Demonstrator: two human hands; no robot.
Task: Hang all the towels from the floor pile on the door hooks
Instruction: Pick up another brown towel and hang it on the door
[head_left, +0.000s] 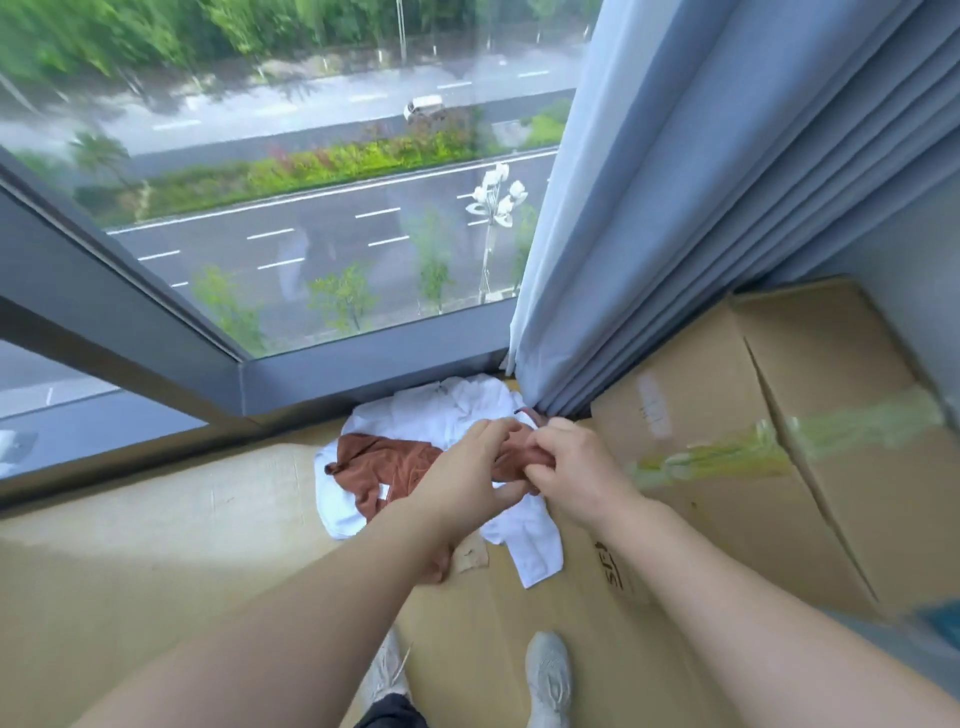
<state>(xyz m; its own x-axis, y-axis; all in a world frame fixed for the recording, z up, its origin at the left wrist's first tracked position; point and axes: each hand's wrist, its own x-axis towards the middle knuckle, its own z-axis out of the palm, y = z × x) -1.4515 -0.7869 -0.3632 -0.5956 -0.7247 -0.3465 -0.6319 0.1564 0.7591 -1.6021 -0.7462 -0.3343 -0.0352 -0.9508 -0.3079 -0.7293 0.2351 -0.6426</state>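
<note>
While the white towels (457, 410) are heaped by the window (322, 244), the brown towel (387, 465) is gripped by the left hand (470, 470) and right hand (574, 465), held close together.

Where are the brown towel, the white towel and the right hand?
brown towel (387, 467): head view, on its bunched left part.
white towel (535, 551): head view, on its lower corner.
right hand (576, 467): head view, on the back of the hand.
</note>
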